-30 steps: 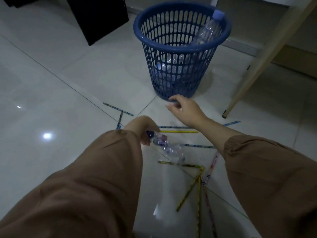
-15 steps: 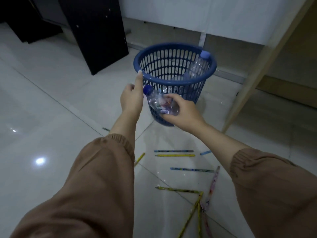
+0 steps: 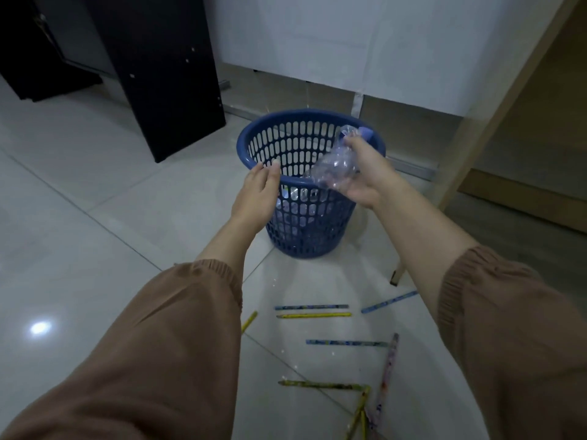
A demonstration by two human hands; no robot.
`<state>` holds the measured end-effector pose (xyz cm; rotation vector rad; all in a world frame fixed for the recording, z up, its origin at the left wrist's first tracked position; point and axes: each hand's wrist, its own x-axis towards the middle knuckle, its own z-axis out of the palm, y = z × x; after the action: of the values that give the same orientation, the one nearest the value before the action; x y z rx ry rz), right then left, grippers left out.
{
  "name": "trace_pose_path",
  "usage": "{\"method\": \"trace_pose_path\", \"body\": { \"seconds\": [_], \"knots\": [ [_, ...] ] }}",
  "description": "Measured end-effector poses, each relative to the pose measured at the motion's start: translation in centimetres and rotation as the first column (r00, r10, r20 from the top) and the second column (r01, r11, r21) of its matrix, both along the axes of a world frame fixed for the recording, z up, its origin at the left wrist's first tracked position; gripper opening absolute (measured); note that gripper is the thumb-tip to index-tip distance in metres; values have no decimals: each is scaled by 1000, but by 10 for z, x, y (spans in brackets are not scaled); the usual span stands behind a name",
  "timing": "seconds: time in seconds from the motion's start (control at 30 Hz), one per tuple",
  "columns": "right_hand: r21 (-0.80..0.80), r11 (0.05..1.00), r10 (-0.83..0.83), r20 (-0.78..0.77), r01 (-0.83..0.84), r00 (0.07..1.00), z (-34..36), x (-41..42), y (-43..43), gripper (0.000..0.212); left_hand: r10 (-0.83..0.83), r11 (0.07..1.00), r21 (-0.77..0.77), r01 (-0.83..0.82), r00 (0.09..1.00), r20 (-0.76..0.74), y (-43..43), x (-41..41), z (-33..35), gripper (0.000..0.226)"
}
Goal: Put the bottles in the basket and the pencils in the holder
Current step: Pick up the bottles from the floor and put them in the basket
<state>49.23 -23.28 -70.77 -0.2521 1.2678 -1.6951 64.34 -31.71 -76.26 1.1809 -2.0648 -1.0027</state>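
A blue slotted basket (image 3: 273, 144) stands on the tiled floor ahead of me, with clear bottles showing through its wall. My right hand (image 3: 368, 176) grips a crumpled clear plastic bottle (image 3: 336, 166) over the basket's near right rim, tilted inward. A pale blue cap (image 3: 365, 133) of another bottle shows at the far rim behind it. My left hand (image 3: 257, 192) hovers at the basket's near left rim, fingers together and holding nothing. Several pencils lie on the floor below: a blue one (image 3: 311, 307), a yellow one (image 3: 314, 315) and another blue one (image 3: 346, 342). No pencil holder is in view.
A black cabinet panel (image 3: 165, 74) stands at the back left. A slanted wooden leg (image 3: 470, 128) rises right of the basket, its foot by the pencils. A white wall (image 3: 317, 36) runs behind. More pencils (image 3: 359, 411) lie near the bottom edge.
The bottle passed from my left hand to my right hand, which carried it up over the basket's rim. My left hand let go and now hovers beside the rim.
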Motion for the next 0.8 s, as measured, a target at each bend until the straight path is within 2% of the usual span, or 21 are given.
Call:
{"method": "trace_pose_path", "body": {
  "seconds": [0.07, 0.13, 0.23, 0.3, 0.37, 0.4, 0.5, 0.57, 0.67, 0.8],
  "knots": [
    [-98, 995, -17, 126, 29, 992, 4, -4, -1, 24, -27, 1000, -1, 27, 1000, 15, -5, 2, -3, 59],
    [-119, 992, -17, 160, 36, 987, 7, -5, -2, 27, -43, 999, -11, 44, 999, 28, -8, 3, -6, 58],
    [-14, 999, 42, 7, -42, 999, 1, -8, -6, 23, -48, 998, -35, 49, 998, 27, -10, 1, -9, 57],
    [54, 996, 79, -113, -73, 990, -5, -11, -6, 36, -37, 997, -66, 40, 999, 40, -11, 0, -12, 53],
    [74, 995, 76, -164, -65, 983, -12, -14, -5, 55, -24, 995, -97, 30, 998, 61, -12, -2, -17, 53],
    [71, 996, 62, -187, -50, 980, -15, -16, -4, 56, -19, 994, -102, 26, 997, 68, -12, -3, -18, 54],
    [60, 996, -38, -332, 61, 943, -27, -18, 4, 44, -10, 996, -92, 16, 998, 67, -12, -5, -21, 54],
    [84, 989, -61, -497, 118, 865, -39, -21, 14, 32, 10, 995, -97, -3, 997, 78, -10, -8, -20, 56],
    [217, 967, 71, -736, 136, 673, -70, -26, 33, 23, 102, 984, -158, -86, 990, 94, 6, -18, -24, 63],
    [481, 872, 376, -778, 93, 503, -135, -38, 61, 17, 216, 932, -292, -216, 976, -33, 57, -34, -52, 59]
  ]
}}
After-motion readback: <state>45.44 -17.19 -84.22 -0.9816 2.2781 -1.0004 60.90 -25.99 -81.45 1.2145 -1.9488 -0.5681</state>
